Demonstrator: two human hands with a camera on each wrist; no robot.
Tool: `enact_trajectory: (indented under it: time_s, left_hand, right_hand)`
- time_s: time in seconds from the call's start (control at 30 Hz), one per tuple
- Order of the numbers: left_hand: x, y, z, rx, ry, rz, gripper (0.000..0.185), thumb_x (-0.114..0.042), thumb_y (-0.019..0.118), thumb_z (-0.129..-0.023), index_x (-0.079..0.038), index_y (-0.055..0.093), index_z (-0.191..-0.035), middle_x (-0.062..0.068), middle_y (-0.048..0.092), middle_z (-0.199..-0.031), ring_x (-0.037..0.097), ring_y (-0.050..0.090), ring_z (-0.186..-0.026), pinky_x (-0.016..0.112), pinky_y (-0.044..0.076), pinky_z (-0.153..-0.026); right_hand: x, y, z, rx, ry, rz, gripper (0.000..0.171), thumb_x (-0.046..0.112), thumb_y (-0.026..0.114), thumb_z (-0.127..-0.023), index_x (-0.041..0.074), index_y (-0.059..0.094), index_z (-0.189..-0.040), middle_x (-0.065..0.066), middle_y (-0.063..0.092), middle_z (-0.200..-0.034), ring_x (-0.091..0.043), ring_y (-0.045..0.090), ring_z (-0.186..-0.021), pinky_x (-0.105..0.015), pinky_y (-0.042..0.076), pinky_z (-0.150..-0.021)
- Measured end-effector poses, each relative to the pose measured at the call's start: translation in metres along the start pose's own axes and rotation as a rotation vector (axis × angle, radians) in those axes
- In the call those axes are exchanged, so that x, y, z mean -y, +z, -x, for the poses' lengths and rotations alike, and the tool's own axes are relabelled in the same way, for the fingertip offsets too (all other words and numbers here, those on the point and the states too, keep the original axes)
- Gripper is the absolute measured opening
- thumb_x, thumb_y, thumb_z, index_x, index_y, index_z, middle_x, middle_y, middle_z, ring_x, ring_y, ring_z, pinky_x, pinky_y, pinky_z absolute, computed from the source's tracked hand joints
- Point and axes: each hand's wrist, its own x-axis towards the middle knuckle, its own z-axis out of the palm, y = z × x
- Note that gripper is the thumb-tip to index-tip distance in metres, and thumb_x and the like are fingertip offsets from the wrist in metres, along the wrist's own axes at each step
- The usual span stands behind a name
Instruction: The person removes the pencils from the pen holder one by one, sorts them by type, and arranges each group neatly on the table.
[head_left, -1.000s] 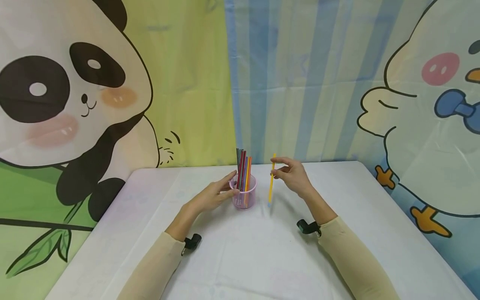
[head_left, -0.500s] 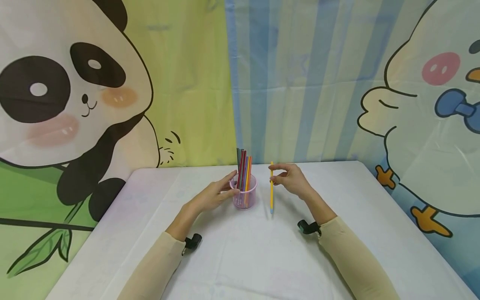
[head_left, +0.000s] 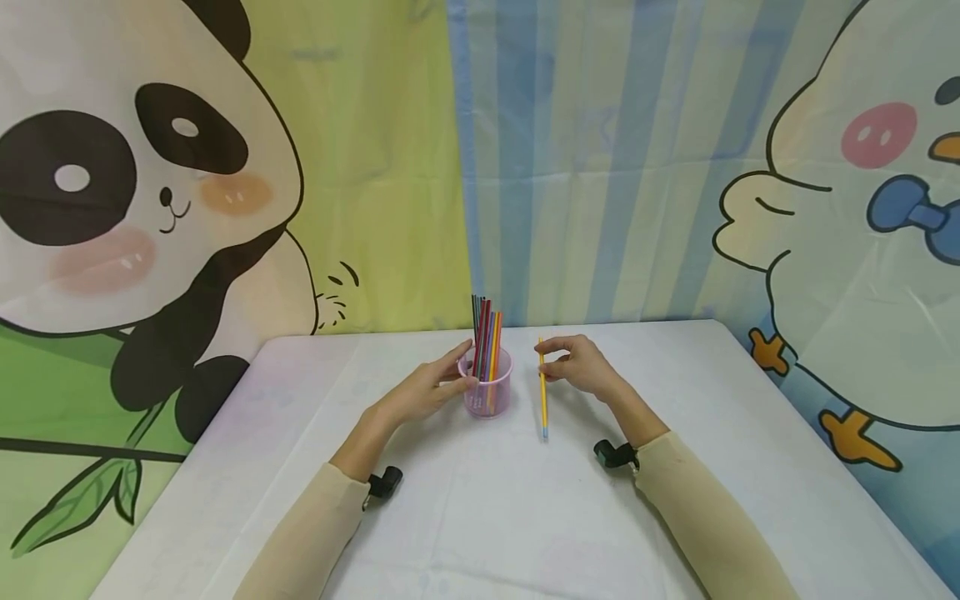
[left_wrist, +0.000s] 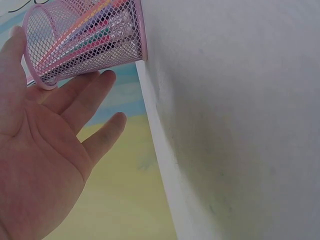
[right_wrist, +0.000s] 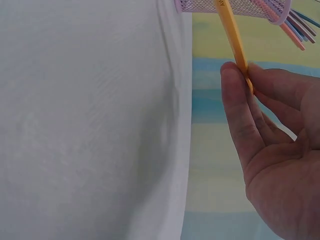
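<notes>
A pink mesh pencil cup (head_left: pixel 474 402) stands upright on the white table with several colored pencils (head_left: pixel 486 337) leaning in it. My left hand (head_left: pixel 420 392) holds the cup from the left, thumb and fingers at either side of its rim; the left wrist view shows the mesh cup (left_wrist: pixel 102 47) between thumb and fingers. Just right of the cup, my right hand (head_left: pixel 583 368) pinches a yellow pencil (head_left: pixel 543 404) near its upper end. The pencil hangs nearly upright, its blue-banded end pointing down close to the tabletop. Thumb and fingertips meet on the pencil (right_wrist: pixel 235 40) in the right wrist view.
A white cloth covers the table (head_left: pixel 480 517). Behind it hangs a printed curtain (head_left: pixel 585 167) with a panda on the left and a white bird on the right. Small black wrist cameras sit on both wrists, one being the right camera (head_left: pixel 615 454).
My right hand has lowered slightly with the yellow pencil, whose lower end has come down and nearer to me. The left hand and pencil cup have stayed in place.
</notes>
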Motion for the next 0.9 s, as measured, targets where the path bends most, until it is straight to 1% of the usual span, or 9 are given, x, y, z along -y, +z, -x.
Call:
enact_trajectory:
  time_s: [0.1,0.23,0.4,0.57,0.7,0.8,0.9]
  left_hand:
    - [0.0,0.0,0.0,0.002,-0.009,0.0,0.079,-0.058,0.055,-0.103,-0.036,0.015,-0.168,0.013,0.055,-0.154,0.025,0.056,-0.141,0.051,0.04,-0.121]
    - [-0.001,0.0,0.001,0.003,-0.014,0.001,0.079,-0.057,0.055,-0.103,-0.034,0.016,-0.168,0.014,0.056,-0.153,0.025,0.056,-0.141,0.051,0.041,-0.121]
    - [-0.002,-0.001,0.001,0.004,-0.006,-0.008,0.079,-0.056,0.055,-0.104,-0.031,0.016,-0.168,0.013,0.055,-0.154,0.025,0.056,-0.141,0.052,0.041,-0.121]
    - [-0.003,-0.002,0.0,-0.004,-0.003,-0.015,0.079,-0.057,0.055,-0.104,-0.034,0.016,-0.168,0.012,0.055,-0.154,0.024,0.057,-0.14,0.053,0.041,-0.121]
    - [-0.003,-0.003,-0.001,-0.005,0.001,-0.01,0.078,-0.057,0.056,-0.103,-0.038,0.015,-0.167,0.011,0.055,-0.155,0.025,0.056,-0.141,0.053,0.04,-0.121]
    - [-0.003,-0.002,-0.001,-0.003,0.001,-0.016,0.078,-0.057,0.056,-0.103,-0.036,0.016,-0.167,0.012,0.055,-0.155,0.025,0.056,-0.141,0.053,0.04,-0.121]
    - [-0.003,-0.001,0.0,-0.001,0.005,-0.015,0.08,-0.055,0.056,-0.104,-0.031,0.016,-0.168,0.013,0.055,-0.154,0.027,0.056,-0.141,0.055,0.039,-0.122]
  right_hand:
    - [-0.005,0.001,-0.002,0.013,0.007,0.009,0.043,0.001,0.072,-0.096,-0.007,0.062,-0.137,-0.026,0.057,-0.147,-0.022,0.076,-0.098,-0.037,0.065,-0.086]
    - [-0.009,0.002,-0.004,0.033,0.013,0.015,0.043,0.0,0.071,-0.096,-0.009,0.061,-0.137,-0.029,0.056,-0.146,-0.023,0.076,-0.1,-0.034,0.065,-0.084]
    - [-0.01,0.003,-0.004,0.052,0.027,0.032,0.041,0.0,0.072,-0.095,-0.007,0.064,-0.135,-0.027,0.059,-0.144,-0.02,0.075,-0.097,-0.036,0.065,-0.085]
    - [-0.01,0.004,-0.004,0.066,0.034,0.042,0.04,0.0,0.073,-0.095,-0.007,0.065,-0.133,-0.027,0.061,-0.14,-0.018,0.076,-0.093,-0.04,0.065,-0.086]
    - [-0.01,0.005,-0.004,0.095,0.048,0.03,0.039,-0.002,0.072,-0.095,-0.009,0.065,-0.132,-0.029,0.061,-0.136,-0.019,0.075,-0.091,-0.039,0.065,-0.085]
    - [-0.011,0.006,-0.004,0.12,0.057,0.022,0.038,-0.003,0.072,-0.094,-0.011,0.065,-0.131,-0.03,0.06,-0.135,-0.019,0.075,-0.089,-0.038,0.065,-0.083]
    - [-0.012,0.007,-0.003,0.134,0.066,0.027,0.038,-0.003,0.074,-0.093,-0.011,0.065,-0.13,-0.029,0.061,-0.134,-0.019,0.075,-0.089,-0.036,0.066,-0.082]
